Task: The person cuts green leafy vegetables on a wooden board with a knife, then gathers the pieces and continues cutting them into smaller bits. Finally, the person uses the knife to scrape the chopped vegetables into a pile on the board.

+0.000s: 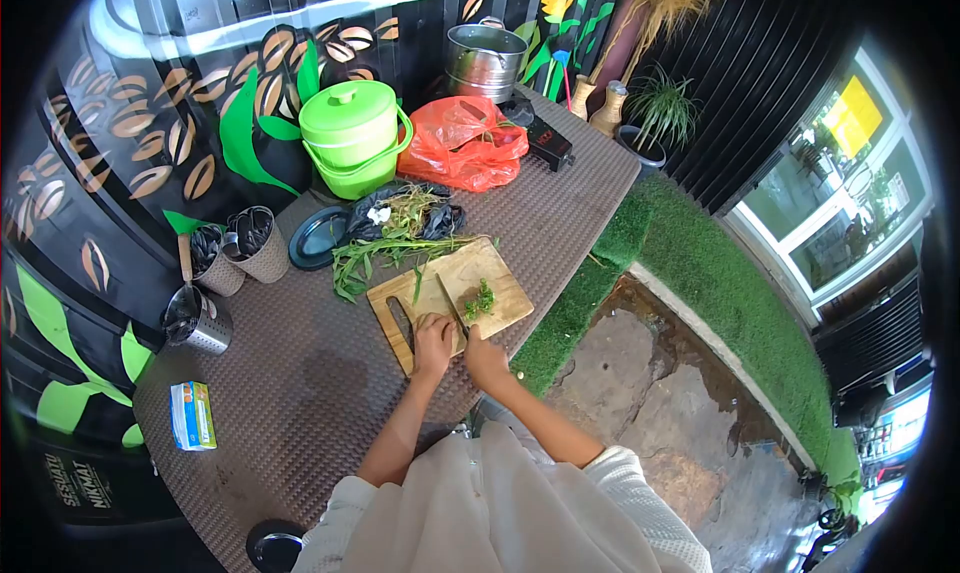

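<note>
Woven table point(300, 383), cutting board point(505, 273) at edge; leaf-print wall point(130, 123), grass point(720, 273), stone floor point(650, 393).

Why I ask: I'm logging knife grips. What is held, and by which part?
Right hand holds a knife by its handle. Left hand lies on the cutting board; its hold cannot be told.
</note>
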`<move>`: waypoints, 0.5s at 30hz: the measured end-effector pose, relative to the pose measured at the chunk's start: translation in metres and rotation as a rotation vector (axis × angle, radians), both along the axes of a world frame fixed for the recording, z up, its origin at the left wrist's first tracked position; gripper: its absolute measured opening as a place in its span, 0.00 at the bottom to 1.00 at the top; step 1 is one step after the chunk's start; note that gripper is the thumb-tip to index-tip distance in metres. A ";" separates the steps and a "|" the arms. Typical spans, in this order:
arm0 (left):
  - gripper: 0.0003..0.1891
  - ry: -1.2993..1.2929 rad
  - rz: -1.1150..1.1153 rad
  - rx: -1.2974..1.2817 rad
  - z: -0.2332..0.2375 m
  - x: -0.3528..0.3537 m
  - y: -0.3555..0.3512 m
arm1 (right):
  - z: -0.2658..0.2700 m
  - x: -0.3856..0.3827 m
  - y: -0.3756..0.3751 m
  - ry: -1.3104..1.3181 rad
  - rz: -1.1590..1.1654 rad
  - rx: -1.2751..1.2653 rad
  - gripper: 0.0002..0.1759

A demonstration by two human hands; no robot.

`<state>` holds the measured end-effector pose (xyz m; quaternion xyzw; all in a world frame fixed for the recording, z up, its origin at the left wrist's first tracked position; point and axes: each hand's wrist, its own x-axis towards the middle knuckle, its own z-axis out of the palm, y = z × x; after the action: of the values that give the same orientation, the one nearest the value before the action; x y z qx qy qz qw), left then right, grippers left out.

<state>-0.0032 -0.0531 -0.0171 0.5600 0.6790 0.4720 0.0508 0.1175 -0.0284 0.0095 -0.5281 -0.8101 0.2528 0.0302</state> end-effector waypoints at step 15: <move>0.06 0.005 -0.015 0.001 -0.003 0.000 -0.004 | -0.007 -0.004 -0.006 -0.016 -0.056 -0.046 0.19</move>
<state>-0.0036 -0.0576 -0.0205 0.5664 0.6746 0.4704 0.0525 0.1137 -0.0342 0.0021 -0.5532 -0.7891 0.2664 0.0186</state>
